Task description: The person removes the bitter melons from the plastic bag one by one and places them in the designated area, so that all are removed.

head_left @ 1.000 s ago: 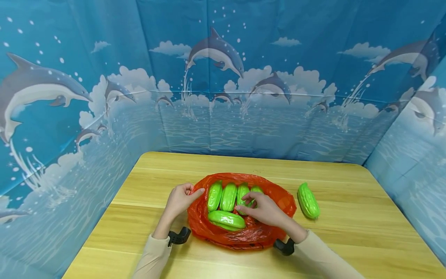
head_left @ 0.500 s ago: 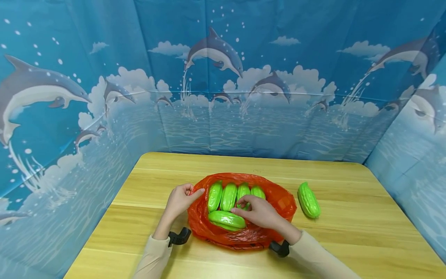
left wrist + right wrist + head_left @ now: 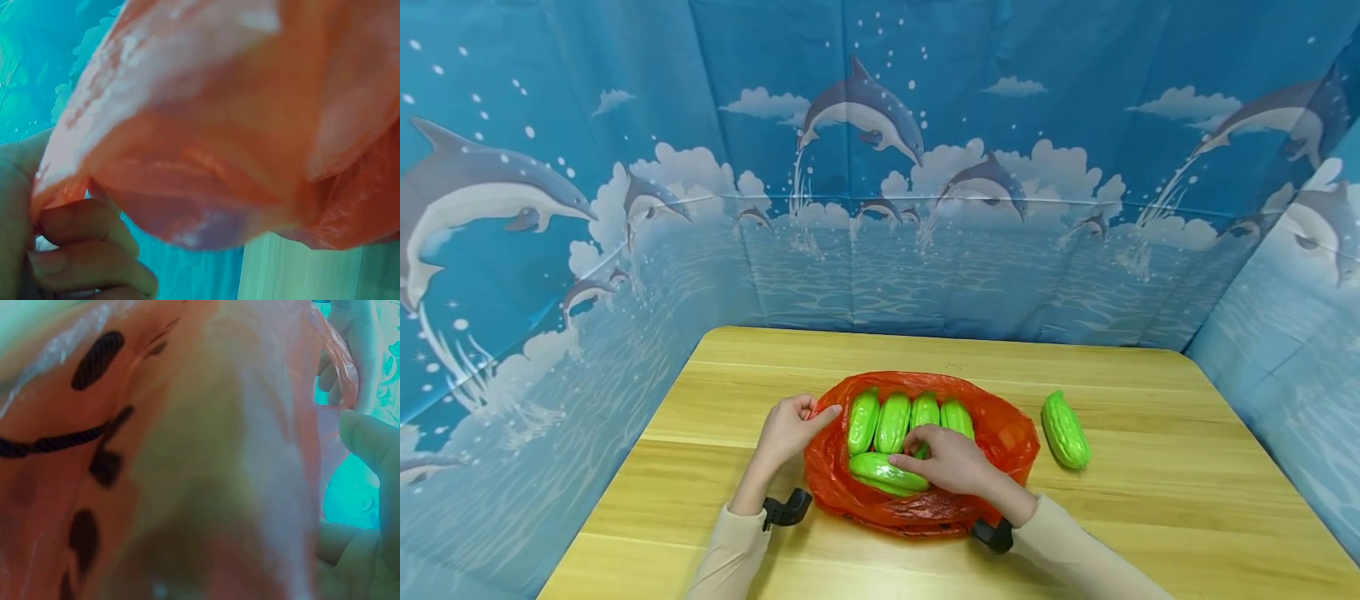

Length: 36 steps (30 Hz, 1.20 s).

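A smooth, creased curtain (image 3: pixel 880 275) printed with dolphins enclosed a table (image 3: pixel 1157 450) of pale wood grain. On it sat a thin, crinkled red plastic bag (image 3: pixel 887 510) with black markings (image 3: pixel 98 360), its mouth spread into an oval. Inside, four glossy, elongated green gourds (image 3: pixel 892 423) stood in a row; a crosswise gourd (image 3: pixel 880 472) lay before them. A loose gourd (image 3: pixel 1065 431), bumpy-skinned, lay outside, right of the bag. The left hand (image 3: pixel 788 429) pinched the bag's left edge. The right hand (image 3: pixel 953 460) was over the contents — thumb and fingers parted, thumb at the crosswise gourd; contact could not be confirmed.
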Tool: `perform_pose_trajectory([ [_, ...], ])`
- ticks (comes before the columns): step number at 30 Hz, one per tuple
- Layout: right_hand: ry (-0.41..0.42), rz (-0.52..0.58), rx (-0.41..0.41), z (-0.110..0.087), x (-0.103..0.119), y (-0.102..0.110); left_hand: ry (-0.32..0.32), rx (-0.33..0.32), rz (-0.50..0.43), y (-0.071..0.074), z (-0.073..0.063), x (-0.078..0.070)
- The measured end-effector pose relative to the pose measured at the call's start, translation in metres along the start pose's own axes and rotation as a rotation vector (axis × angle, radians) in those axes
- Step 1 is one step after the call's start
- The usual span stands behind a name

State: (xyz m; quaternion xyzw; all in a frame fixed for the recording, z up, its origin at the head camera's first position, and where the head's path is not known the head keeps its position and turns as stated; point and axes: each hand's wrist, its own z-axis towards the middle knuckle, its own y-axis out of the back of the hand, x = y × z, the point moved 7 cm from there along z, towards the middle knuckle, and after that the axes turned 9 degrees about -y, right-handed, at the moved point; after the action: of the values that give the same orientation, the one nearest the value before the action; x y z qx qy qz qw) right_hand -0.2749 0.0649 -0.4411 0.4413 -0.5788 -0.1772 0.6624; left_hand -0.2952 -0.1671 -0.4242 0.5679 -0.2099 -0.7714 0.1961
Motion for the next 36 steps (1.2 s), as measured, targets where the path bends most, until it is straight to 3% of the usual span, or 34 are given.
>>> perform_pose_trajectory([
  [9,-0.021,-0.009,0.003,-0.001,0.003,-0.001,-0.004,0.001,-0.004,0.0,0.001,-0.001],
  [26,-0.009,-0.001,0.083,-0.005,-0.002,-0.016,-0.001,0.013,-0.002,0.0,0.001,-0.002],
  [36,-0.023,-0.006,0.071,-0.006,-0.006,-0.02,-0.003,0.016,-0.005,0.0,0.0,-0.002],
])
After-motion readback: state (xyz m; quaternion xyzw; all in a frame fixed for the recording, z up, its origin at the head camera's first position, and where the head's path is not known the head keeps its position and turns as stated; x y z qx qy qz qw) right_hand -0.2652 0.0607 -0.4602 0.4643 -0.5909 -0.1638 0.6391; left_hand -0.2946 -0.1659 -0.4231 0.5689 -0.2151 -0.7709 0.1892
